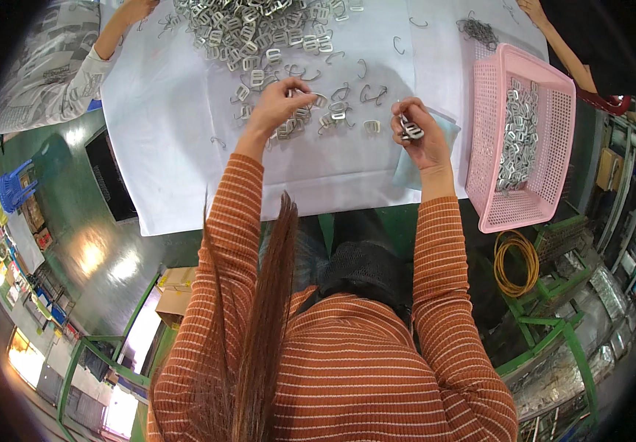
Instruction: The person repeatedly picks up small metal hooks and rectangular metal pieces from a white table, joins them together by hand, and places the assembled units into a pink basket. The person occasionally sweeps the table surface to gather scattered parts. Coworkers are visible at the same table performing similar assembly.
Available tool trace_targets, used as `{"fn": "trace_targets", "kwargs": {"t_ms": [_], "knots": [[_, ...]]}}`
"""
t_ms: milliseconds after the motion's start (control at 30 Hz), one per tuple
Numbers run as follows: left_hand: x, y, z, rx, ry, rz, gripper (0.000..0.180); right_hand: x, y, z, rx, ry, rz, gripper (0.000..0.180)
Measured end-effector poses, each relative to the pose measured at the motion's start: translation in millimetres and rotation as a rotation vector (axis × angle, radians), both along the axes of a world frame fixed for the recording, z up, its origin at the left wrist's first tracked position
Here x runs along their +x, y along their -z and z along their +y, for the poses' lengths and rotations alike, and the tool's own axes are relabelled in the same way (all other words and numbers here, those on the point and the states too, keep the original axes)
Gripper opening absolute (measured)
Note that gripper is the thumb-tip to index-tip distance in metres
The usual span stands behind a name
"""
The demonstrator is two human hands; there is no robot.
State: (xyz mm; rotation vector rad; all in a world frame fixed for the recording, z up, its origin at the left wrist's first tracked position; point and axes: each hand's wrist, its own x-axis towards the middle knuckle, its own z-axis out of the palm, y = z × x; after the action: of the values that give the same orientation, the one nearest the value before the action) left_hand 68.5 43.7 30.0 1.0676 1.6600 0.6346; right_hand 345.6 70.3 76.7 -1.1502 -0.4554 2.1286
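Note:
My left hand [281, 108] is over the white-covered table, its thumb and fingers pinched on the edge of a small silver metal buckle [320, 100]. Below its fingers lie several more loose buckles [286, 129]. My right hand [424, 138] is turned palm up, fingers curled round a few metal buckles [410, 131]; how many it holds is hidden. Between the hands, a single buckle [371, 127] lies flat, and thin bent wire hooks [373, 93] are scattered beyond it. Under my right wrist is a pale blue sheet [405, 171].
A big heap of buckles [248, 29] covers the far table. At right stands a pink plastic basket [483, 140] holding many buckles, with a tangle of wire hooks [478, 31] behind it. Another person's sleeved arm [86, 85] reaches in at far left, and another forearm [564, 55] at far right.

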Motion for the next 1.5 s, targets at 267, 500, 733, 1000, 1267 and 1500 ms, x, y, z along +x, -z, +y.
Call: {"fn": "trace_targets", "kwargs": {"t_ms": [267, 500, 733, 1000, 1267, 1500], "knots": [[-23.8, -4.2, -2.1, -0.028, -0.329, 0.006, 0.032, -19.6, 51.2, -27.0, 0.478, -0.571, -1.169, 0.030], [-16.8, -0.7, 17.0, 0.176, -0.340, 0.570, 0.038, -26.3, 16.1, -0.9, 0.059, -0.196, -0.077, 0.024], [-7.4, 18.4, 27.2, 0.081, -0.158, 0.588, 0.036, -113.1, 46.3, 98.6, 0.598, -0.529, -0.936, 0.031], [-46.9, -16.2, 16.2, -0.067, -0.340, -0.814, 0.020, -150.5, 40.3, 101.0, 0.894, -0.803, -1.434, 0.026], [-58.6, 10.1, 62.8, 0.133, -0.418, -0.376, 0.032, -94.9, 16.7, 74.5, 0.173, -0.461, -0.572, 0.032], [-37.4, 12.6, 77.9, 0.203, -0.005, 0.673, 0.038, -154.6, 49.2, 99.6, 0.807, -0.506, -1.331, 0.029]]}}
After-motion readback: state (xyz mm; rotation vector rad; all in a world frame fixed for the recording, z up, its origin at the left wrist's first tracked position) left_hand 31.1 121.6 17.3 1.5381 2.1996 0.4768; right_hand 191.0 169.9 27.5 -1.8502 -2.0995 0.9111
